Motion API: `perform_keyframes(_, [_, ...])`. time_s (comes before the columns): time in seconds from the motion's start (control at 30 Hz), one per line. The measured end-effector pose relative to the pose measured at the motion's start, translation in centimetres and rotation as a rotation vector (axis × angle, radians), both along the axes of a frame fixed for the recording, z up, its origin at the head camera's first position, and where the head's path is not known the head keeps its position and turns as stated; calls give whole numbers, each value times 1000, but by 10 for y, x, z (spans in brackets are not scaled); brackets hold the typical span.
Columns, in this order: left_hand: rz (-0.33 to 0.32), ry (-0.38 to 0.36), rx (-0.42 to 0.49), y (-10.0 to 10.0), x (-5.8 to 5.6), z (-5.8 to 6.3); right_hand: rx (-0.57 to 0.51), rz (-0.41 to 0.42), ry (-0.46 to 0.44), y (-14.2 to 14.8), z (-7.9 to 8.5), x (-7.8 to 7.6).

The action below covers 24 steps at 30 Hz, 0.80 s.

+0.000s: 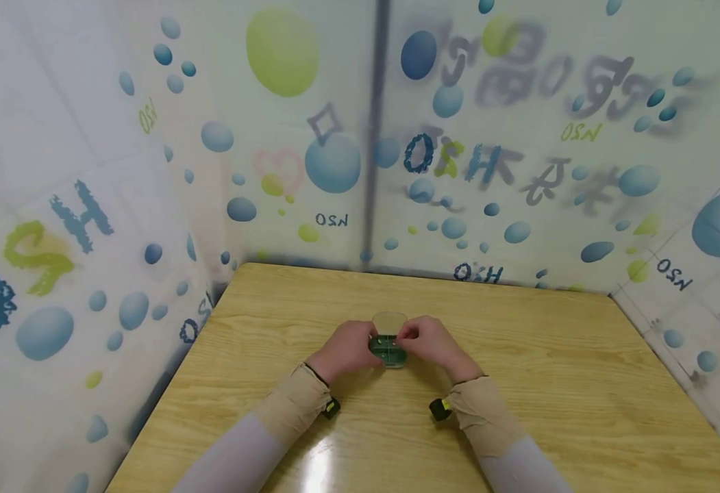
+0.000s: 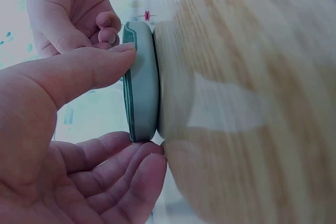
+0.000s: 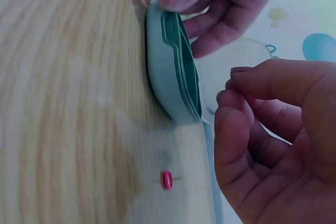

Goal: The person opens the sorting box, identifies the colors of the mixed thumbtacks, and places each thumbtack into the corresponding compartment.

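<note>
A green pill box (image 1: 389, 357) stands on the table with its clear lid (image 1: 389, 320) raised at the far side. Thin dividers split its inside, and small light specks lie in the far compartments. My left hand (image 1: 349, 348) grips the box from the left; its thumb presses the rim and the fingers lie against the opposite side, as the left wrist view of the box (image 2: 144, 85) shows. Just over the box's right side is my right hand (image 1: 435, 342), fingers curled, thumb and forefinger tips together. Nothing shows clearly between the tips (image 3: 234, 80); a tiny item could be hidden.
The wooden table (image 1: 551, 356) extends around the box, with patterned curtain-like walls (image 1: 335, 239) behind and at both sides. Each wrist carries a small black camera, such as the left one (image 1: 331, 409). A small pink-red mark (image 3: 167, 180) of unclear nature appears past the box.
</note>
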<state>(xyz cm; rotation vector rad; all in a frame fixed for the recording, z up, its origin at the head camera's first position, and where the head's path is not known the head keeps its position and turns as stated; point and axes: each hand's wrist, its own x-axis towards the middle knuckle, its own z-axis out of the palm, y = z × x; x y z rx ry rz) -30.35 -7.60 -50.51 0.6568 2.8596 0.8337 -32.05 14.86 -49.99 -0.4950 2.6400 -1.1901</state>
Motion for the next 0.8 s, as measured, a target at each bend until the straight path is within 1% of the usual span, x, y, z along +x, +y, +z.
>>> perform_keyframes(0.13, [7, -4, 7, -1, 0, 0, 6, -26, -19, 5, 1, -1])
perform_keyframes(0.27, [7, -2, 3, -1, 0, 0, 45, -21, -3, 9, 4, -1])
perform_keyframes(0.37, [9, -1, -3, 0, 1, 0, 85, -14, 5, 11, 7, 1])
perform_keyframes(0.57, [8, -8, 0, 1, 2, 2, 172, 12, -20, 15, 7, 1])
perform_keyframes(0.8, [10, -7, -2, 0, 1, 2, 224, 39, -49, 19, 6, -2])
